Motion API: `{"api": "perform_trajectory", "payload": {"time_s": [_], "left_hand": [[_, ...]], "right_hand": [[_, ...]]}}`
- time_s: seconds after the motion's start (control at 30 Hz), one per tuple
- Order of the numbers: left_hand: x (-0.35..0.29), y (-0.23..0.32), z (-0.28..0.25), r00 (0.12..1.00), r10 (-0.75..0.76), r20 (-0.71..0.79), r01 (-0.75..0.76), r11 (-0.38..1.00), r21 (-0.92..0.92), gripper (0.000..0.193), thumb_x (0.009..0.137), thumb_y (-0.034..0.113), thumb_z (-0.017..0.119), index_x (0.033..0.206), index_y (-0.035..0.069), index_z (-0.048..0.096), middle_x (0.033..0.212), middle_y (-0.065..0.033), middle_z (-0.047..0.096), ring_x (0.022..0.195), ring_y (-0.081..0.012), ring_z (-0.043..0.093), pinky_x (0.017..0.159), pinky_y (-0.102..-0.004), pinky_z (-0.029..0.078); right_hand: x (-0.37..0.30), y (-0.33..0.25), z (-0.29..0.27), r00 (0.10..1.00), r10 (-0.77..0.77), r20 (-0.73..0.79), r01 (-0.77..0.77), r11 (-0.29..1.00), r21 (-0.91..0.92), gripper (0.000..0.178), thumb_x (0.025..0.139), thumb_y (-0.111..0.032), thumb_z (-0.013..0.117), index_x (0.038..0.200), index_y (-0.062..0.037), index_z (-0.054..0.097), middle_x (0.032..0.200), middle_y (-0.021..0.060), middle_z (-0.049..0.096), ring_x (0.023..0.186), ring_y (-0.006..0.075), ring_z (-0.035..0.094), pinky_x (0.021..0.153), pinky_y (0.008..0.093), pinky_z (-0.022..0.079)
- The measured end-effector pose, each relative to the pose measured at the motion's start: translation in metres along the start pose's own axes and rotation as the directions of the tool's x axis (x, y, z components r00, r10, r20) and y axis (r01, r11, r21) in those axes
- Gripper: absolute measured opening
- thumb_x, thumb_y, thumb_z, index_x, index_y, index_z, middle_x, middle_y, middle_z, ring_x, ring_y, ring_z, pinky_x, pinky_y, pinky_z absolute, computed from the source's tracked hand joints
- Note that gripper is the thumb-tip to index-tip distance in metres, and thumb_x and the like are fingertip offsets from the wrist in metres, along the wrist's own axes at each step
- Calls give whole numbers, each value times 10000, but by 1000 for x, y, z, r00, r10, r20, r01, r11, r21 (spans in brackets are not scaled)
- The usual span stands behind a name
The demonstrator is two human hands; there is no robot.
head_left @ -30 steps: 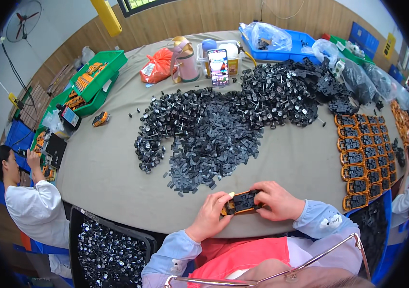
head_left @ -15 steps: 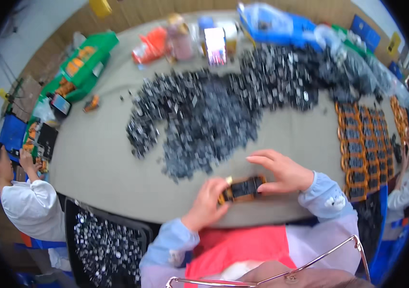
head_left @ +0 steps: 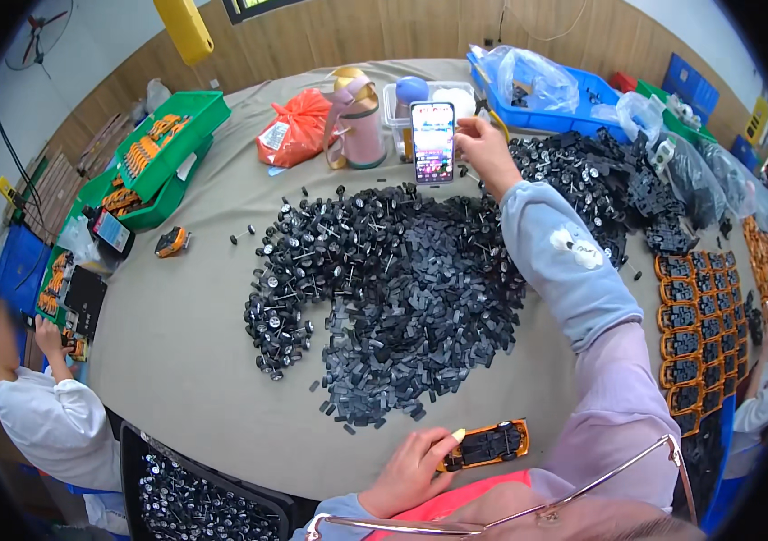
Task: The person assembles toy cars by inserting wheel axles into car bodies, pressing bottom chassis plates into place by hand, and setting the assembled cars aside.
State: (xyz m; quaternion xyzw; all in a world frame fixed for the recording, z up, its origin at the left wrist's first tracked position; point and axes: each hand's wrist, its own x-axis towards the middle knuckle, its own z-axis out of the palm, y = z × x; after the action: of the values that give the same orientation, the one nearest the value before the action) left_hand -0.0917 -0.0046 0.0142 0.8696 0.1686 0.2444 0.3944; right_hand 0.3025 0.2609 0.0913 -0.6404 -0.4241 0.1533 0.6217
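Note:
My left hand (head_left: pixel 413 471) grips one end of an upturned orange toy car (head_left: pixel 494 444) at the table's near edge. The car's black underside faces up, and a yellow covering shows at my thumb tip. My right arm stretches far forward over the table. At its end my right hand (head_left: pixel 487 150) is at the right edge of a lit smartphone (head_left: pixel 432 142) standing upright, fingers bent and slightly apart. Between my hands spread a pile of small dark grey plastic pieces (head_left: pixel 402 361) and black wheels on metal axles (head_left: pixel 289 261).
Upturned orange car bodies (head_left: pixel 686 343) stand in rows at right. Behind the phone are a pink bottle (head_left: pixel 364 135), a red bag (head_left: pixel 298 128) and a blue tray (head_left: pixel 573 99). Green crates (head_left: pixel 190 113) stand at left; a black bin of wheels (head_left: pixel 127 451) is near. Co-workers sit at both sides.
My right hand has left the toy car and reached forward to the smartphone. My left hand stays on the car, which now lies lower in the picture. The whole view has tilted upward.

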Motion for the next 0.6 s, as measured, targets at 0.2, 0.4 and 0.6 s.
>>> {"api": "perform_trajectory", "payload": {"time_s": [0.2, 0.4, 0.6], "left_hand": [[7, -3, -1, 999, -4, 32, 6, 999, -53, 766, 714, 40, 772, 1414, 56, 460, 1259, -189, 526, 1098, -390, 552, 936, -454, 484], [4, 3, -5, 1000, 8, -30, -7, 999, 49, 800, 695, 38, 812, 1404, 33, 442, 1246, -220, 543, 1109, -407, 560, 953, -462, 481], [7, -2, 1, 1000, 2, -12, -1, 998, 58, 793, 715, 48, 810, 1413, 22, 435, 1274, -211, 540, 1118, -387, 559, 950, -445, 482]], "right_hand": [[-115, -71, -56, 934, -2, 358, -53, 988, 145, 182, 963, -118, 598, 1093, -10, 666, 851, 3, 646, 825, 73, 600, 743, 236, 483], [-275, -105, -146, 602, -107, 791, 303, 947, -102, 538, 847, -195, 763, 1315, -11, 571, 1204, 159, 615, 1087, 271, 612, 950, 366, 487], [-360, -71, -153, 618, -56, 784, 453, 841, -297, 838, 704, -307, 863, 1398, -23, 490, 1328, 194, 558, 1225, 386, 539, 1029, 472, 441]]}}
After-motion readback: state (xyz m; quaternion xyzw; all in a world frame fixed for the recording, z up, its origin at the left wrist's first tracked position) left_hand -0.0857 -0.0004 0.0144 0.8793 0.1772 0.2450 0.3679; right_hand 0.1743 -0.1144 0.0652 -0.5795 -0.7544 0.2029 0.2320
